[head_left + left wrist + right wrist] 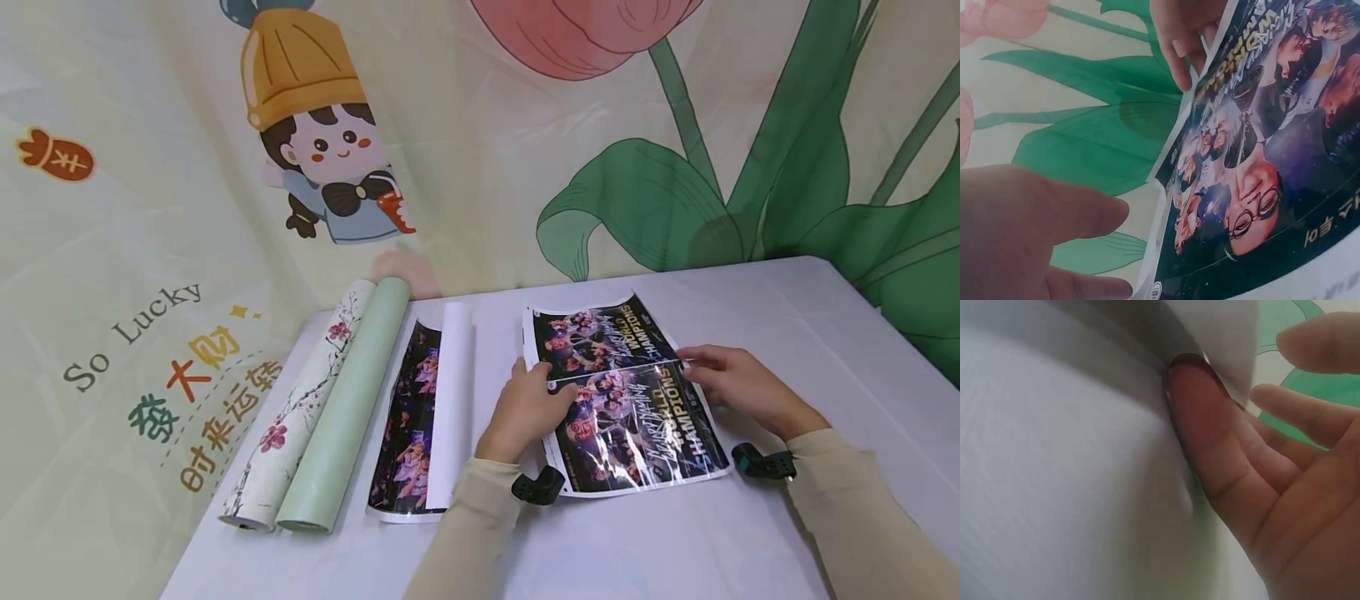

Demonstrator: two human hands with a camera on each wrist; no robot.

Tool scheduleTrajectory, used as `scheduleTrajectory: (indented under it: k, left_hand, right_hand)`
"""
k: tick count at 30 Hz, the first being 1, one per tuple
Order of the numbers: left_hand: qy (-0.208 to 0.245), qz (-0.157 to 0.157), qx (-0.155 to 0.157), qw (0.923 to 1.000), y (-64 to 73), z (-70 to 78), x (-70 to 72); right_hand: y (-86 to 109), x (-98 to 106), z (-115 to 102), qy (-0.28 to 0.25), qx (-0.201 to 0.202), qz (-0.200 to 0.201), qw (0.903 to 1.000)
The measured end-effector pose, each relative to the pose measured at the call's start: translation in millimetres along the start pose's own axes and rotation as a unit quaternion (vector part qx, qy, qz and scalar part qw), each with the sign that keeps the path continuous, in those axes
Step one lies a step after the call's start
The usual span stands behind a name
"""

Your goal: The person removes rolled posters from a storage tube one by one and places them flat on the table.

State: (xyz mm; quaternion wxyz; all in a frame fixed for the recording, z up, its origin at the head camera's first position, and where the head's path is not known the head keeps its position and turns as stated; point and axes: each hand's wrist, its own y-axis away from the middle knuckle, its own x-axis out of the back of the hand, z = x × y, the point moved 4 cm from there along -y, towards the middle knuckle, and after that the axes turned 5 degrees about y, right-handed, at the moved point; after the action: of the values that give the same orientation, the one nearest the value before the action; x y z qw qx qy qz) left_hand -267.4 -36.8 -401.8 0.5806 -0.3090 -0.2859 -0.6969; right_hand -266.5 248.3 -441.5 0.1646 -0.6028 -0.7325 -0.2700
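Note:
A glossy dark poster (626,417) with two matching printed panels and gold "CHAMPIONS" lettering lies before me, white along its borders. My left hand (527,408) is at its left edge, thumb and finger reaching onto the print. From the left wrist, the fingers (1094,212) look straight and spread beside the sheet's edge. My right hand (735,385) is at the right edge, near the line between the panels. In the right wrist view one finger (1204,419) reaches in under the white underside (1225,337), with the other fingers apart from it.
Left of the poster lies a partly rolled dark print (405,442) with a white rolled side (452,400). Farther left are a pale green roll (348,400) and a white blossom-patterned roll (300,417). A printed curtain (465,167) hangs behind the white-covered table (637,550).

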Motion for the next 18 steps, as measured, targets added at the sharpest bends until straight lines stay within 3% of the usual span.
scheduleTrajectory:
  k: [9,18]
  left_hand:
    - [0.017,-0.012,-0.002,0.9998,-2.1,-1.7,-6.4]
    - [0.005,-0.007,-0.025,0.9996,-3.3,-4.6,-9.2]
  right_hand:
    - [2.2,6.3,1.5,0.018,-0.008,0.008,0.9998]
    - [4.2,9.1,-2.7,0.02,-0.012,0.013,0.9996]
